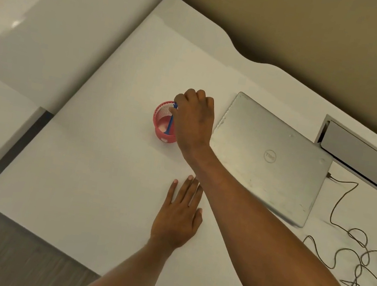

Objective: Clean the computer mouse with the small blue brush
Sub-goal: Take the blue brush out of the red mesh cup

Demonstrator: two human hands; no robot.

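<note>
A small blue brush stands slanted inside a red mesh cup near the middle of the white desk. My right hand reaches over the cup's right rim, its fingertips closed on the top of the brush handle. My left hand lies flat on the desk nearer to me, fingers spread, holding nothing. My right forearm crosses just above the left hand's fingertips. No computer mouse is in view.
A closed silver laptop lies right of the cup, with a dark cable tangled at the right side of the desk. A tan partition stands behind, a white divider at the left.
</note>
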